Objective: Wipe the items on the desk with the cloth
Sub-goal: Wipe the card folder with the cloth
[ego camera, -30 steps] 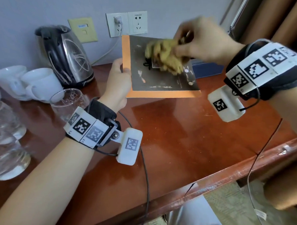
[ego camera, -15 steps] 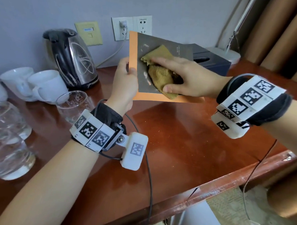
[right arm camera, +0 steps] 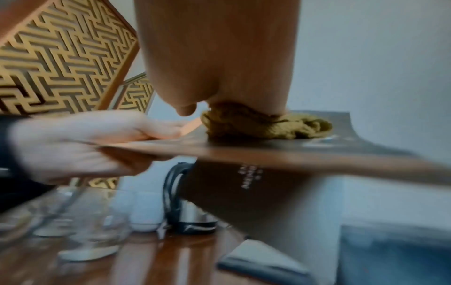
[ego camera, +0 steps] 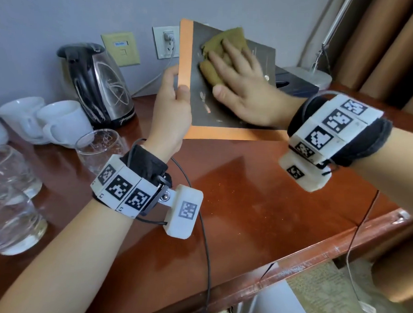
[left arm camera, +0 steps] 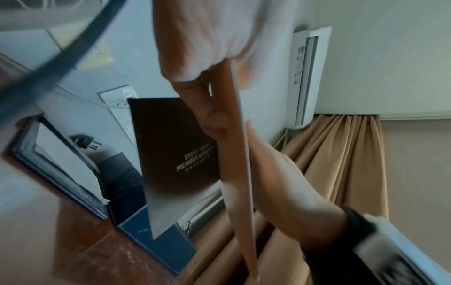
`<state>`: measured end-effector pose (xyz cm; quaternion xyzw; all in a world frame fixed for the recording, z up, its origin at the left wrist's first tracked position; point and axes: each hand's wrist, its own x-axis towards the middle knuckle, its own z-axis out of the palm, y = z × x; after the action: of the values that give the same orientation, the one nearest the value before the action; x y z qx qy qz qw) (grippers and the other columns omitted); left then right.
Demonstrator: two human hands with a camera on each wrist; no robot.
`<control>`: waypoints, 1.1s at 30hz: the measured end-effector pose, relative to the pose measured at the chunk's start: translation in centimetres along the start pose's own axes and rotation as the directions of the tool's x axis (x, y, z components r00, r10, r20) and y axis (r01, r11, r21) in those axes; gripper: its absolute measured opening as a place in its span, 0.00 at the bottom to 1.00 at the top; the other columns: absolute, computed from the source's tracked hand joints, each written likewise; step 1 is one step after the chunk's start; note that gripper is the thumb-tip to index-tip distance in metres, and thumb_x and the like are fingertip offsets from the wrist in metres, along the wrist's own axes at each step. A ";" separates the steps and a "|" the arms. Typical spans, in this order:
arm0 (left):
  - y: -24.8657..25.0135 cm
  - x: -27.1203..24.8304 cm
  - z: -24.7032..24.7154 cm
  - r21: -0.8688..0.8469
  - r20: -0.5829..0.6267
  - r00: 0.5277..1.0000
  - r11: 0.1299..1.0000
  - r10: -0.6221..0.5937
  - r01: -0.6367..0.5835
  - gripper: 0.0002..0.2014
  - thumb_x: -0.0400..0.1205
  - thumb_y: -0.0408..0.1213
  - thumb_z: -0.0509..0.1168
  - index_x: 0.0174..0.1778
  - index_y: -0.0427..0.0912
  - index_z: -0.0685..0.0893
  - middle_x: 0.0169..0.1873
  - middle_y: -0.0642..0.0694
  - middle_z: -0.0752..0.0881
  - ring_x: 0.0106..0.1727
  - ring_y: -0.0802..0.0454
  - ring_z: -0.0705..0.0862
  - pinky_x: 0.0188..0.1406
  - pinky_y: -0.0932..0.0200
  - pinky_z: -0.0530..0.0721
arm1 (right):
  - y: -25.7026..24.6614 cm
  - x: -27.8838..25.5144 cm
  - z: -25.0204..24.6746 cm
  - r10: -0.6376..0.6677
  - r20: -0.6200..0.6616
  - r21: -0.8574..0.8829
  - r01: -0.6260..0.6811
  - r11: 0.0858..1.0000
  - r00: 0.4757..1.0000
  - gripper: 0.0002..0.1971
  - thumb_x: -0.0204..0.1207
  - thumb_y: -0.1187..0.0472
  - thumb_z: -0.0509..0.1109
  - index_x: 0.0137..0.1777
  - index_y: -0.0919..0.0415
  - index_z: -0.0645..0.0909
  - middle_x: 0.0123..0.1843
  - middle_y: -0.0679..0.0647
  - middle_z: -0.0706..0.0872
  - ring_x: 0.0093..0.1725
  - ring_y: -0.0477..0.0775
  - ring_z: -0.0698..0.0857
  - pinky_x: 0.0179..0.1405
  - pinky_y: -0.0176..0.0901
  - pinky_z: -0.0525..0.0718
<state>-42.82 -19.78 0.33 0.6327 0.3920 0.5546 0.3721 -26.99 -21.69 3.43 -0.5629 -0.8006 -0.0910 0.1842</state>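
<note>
A stiff card [ego camera: 226, 119] with a dark grey face and an orange border is held tilted up above the desk [ego camera: 246, 205]. My left hand [ego camera: 177, 88] pinches its left edge, thumb on the front and fingers behind. A mustard-yellow cloth [ego camera: 232, 36] lies on the card's upper face. My right hand [ego camera: 237, 70] presses it flat with straight, spread fingers. In the left wrist view the card [left arm camera: 240, 154] is edge-on in my left hand [left arm camera: 214, 119]. The right wrist view shows the bunched cloth [right arm camera: 256, 125] under my right hand [right arm camera: 219, 77], on the card [right arm camera: 292, 152].
A black and steel kettle [ego camera: 97, 85], two white cups [ego camera: 60, 124] and several glasses [ego camera: 99, 149] crowd the desk's left side. Behind the card are a dark blue tissue box [ego camera: 296, 85], a lamp base [ego camera: 308, 75] and a standing dark sign [left arm camera: 171, 138].
The card has been tipped more upright. My right hand went from holding the bunched cloth to pressing it flat, and slid up the card's face.
</note>
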 end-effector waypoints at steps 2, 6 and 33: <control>-0.1 0.3 -0.2 -0.001 -0.008 1.000 1.000 -0.005 0.005 0.16 0.87 0.30 0.49 0.59 0.57 0.72 0.53 0.52 0.80 0.55 0.45 0.80 0.64 0.49 0.77 | -0.7 -1.0 1.0 -0.019 0.074 0.054 0.015 0.998 0.997 0.33 0.78 0.45 0.43 0.83 0.54 0.52 0.85 0.62 0.45 0.82 0.70 0.41 0.82 0.57 0.39; -0.2 0.1 0.3 0.015 0.015 1.000 1.000 -0.010 0.010 0.16 0.88 0.28 0.48 0.61 0.55 0.71 0.48 0.60 0.77 0.46 0.61 0.76 0.48 0.67 0.74 | -1.3 -2.1 1.2 0.085 -0.002 0.022 -0.085 0.996 0.996 0.26 0.83 0.50 0.54 0.81 0.42 0.57 0.85 0.49 0.50 0.81 0.71 0.49 0.76 0.69 0.58; 1.0 -0.5 -0.2 0.017 0.026 0.999 0.999 0.046 -0.047 0.18 0.79 0.38 0.48 0.62 0.58 0.71 0.60 0.40 0.83 0.52 0.45 0.80 0.63 0.42 0.78 | -1.2 3.1 -3.0 -0.036 -0.211 0.085 0.055 0.995 0.977 0.30 0.74 0.67 0.56 0.80 0.64 0.63 0.82 0.65 0.58 0.82 0.65 0.56 0.81 0.49 0.52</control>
<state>-42.98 -20.61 1.07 0.6519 0.3773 0.5516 0.3584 -28.43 -20.46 7.44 -0.5228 -0.7928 -0.1175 0.2904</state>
